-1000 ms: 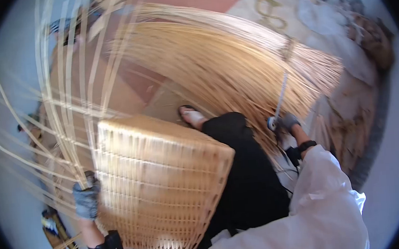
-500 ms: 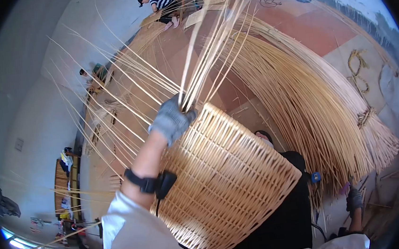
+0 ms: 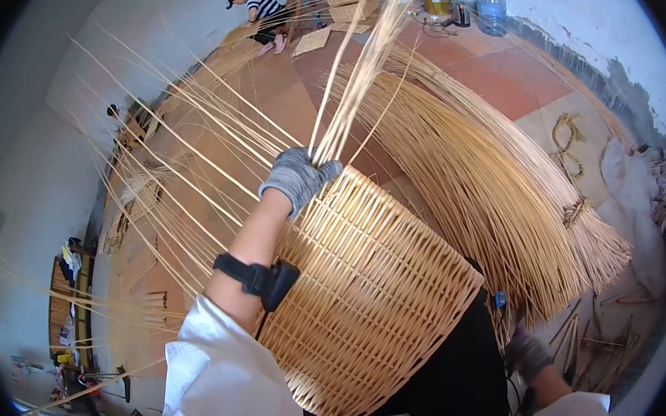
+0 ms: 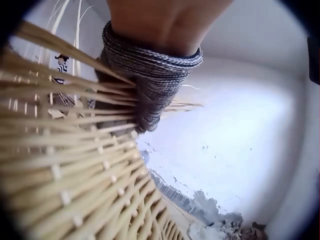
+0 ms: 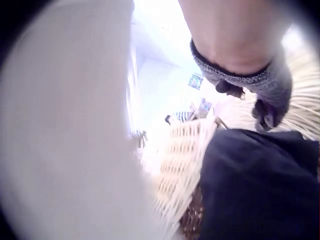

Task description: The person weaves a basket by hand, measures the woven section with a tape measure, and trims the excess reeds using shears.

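Observation:
A woven wicker basket (image 3: 380,291) lies tilted across the person's lap, its bottom and side weave facing up. At its upper corner the gloved left hand (image 3: 297,181) grips a bundle of long rods (image 3: 354,87) rising from the weave. In the left wrist view, these rods (image 4: 112,102) run into the grey glove (image 4: 157,85). Low at the right, the gloved right hand (image 3: 530,355) is blurred, beside the dark trousers (image 5: 255,185). Its fingers (image 5: 267,112) look bent in the right wrist view; I cannot tell whether they hold anything. A blue tape measure (image 3: 500,299) sits just beyond this hand.
A large tied bundle of rods (image 3: 490,194) covers the floor at the right. Loose rods (image 3: 185,149) fan out leftward. Another person (image 3: 260,12) in stripes sits at the back near flat woven panels (image 3: 350,0). A water bottle (image 3: 491,10) stands by the wall.
The view has swung left. The left hand and basket now appear nearer the middle. The right hand has come away from the tape measure and moved down towards the lap.

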Tool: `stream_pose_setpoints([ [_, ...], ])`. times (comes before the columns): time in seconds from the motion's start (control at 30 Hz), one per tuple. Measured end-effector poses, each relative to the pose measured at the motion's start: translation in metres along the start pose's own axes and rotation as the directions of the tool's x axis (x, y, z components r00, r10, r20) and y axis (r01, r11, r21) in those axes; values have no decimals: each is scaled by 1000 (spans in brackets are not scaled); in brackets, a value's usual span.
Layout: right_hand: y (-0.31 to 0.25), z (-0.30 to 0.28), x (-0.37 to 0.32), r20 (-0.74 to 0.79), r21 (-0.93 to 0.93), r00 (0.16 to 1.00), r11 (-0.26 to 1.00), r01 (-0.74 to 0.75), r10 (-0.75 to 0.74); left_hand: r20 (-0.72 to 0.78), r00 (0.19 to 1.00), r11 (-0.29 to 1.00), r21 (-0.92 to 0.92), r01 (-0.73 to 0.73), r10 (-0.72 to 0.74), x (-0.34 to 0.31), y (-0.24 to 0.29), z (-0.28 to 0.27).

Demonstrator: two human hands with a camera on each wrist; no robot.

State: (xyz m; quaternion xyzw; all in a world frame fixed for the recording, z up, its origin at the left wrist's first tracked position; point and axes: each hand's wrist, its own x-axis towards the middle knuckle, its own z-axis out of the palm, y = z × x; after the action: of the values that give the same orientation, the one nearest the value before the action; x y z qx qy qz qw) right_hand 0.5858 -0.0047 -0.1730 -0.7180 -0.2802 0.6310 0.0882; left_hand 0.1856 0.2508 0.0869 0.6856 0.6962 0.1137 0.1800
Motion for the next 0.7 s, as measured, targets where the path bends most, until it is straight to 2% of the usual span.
stream_pose_setpoints([
  [0.03,-23,-6,-13,-147,37,954,962,269,-261,-10,999,998,37,-42,42,-1,3,3],
  [0.07,-46,-12,-27,-294,-13,800,839,544,-523,-11,997,994,76,-79,80,-9,9,6],
  [0.1,-69,-18,-40,-398,-132,583,673,727,-708,-6,992,985,121,-123,125,-16,13,6],
  [0.13,-132,3,-94,-258,-605,170,296,739,-951,28,992,993,4,-121,121,-21,15,2],
  [0.2,-192,24,-126,73,-792,190,59,608,-979,87,989,970,-223,-95,117,-31,14,-12],
  [0.23,-217,39,-128,110,-810,234,49,584,-966,113,987,940,-332,-75,119,-34,11,-18],
  [0.27,-237,54,-123,149,-828,277,34,560,-949,61,979,902,-403,-154,194,-34,-1,-14],
  [0.33,-265,79,-100,147,-837,197,-16,547,-969,-25,988,898,-414,-149,152,-36,-14,-12],
  [0.37,-276,90,-96,130,-878,86,-74,473,-988,-69,989,896,-420,-146,129,-38,-17,-11],
  [0.4,-286,99,-93,125,-913,-26,-125,388,-992,-91,980,862,-465,-201,179,-41,-18,-9],
  [0.5,-310,119,-85,86,-919,46,-62,389,-995,-136,970,862,-445,-241,200,-57,-7,-16],
  [0.53,-313,124,-88,85,-924,-42,-95,371,-995,-74,987,879,-449,-161,143,-59,-8,-19],
  [0.63,-326,132,-81,113,-924,268,-2,381,-957,-75,992,900,-418,-122,99,-59,-10,-18],
  [0.67,-321,131,-83,144,-904,317,6,428,-937,-90,990,921,-366,-133,107,-62,-10,-19],
  [0.7,-316,129,-87,180,-881,355,10,472,-917,-91,986,884,-436,-168,143,-64,-15,-20],
])
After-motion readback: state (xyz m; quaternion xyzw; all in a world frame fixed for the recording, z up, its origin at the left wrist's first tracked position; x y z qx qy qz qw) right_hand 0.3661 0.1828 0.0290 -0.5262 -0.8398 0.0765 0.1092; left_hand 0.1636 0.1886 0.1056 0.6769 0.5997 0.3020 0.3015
